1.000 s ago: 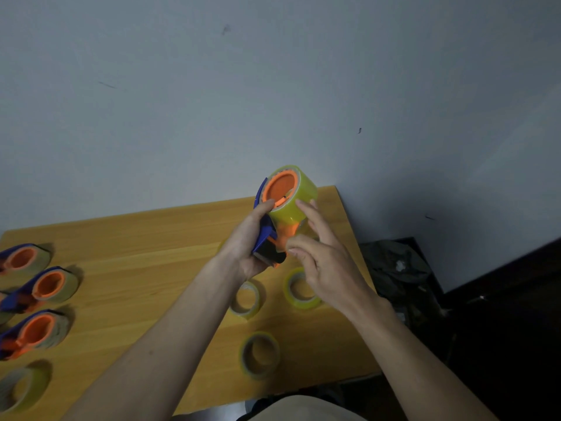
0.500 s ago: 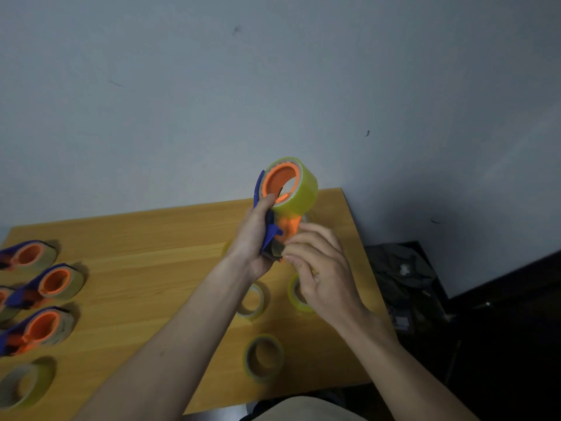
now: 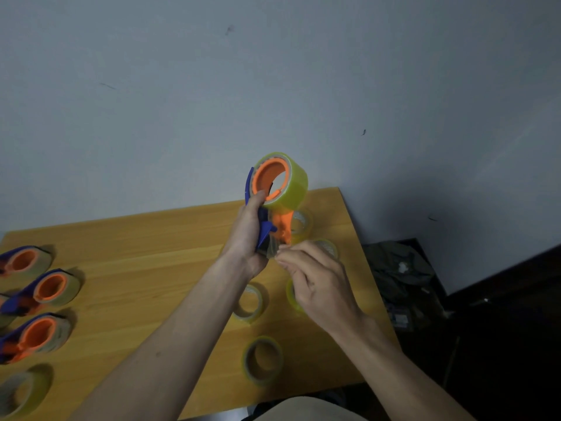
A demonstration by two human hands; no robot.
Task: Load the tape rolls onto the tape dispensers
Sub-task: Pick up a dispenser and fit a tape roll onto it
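Holding the dispenser (image 3: 264,220) above the table (image 3: 145,268), my left hand (image 3: 247,238) grips it; my right hand (image 3: 315,281), lowered since, now pinches the tape end (image 3: 271,249) below the tape roll (image 3: 288,183): threading nearly complete.

Wall (image 3: 273,71): grey-blue, plain, a few small dark marks.
Desk (image 3: 151,253): light wood, set against wall.
Floor (image 3: 501,344): right of desk, dark, shadowed.
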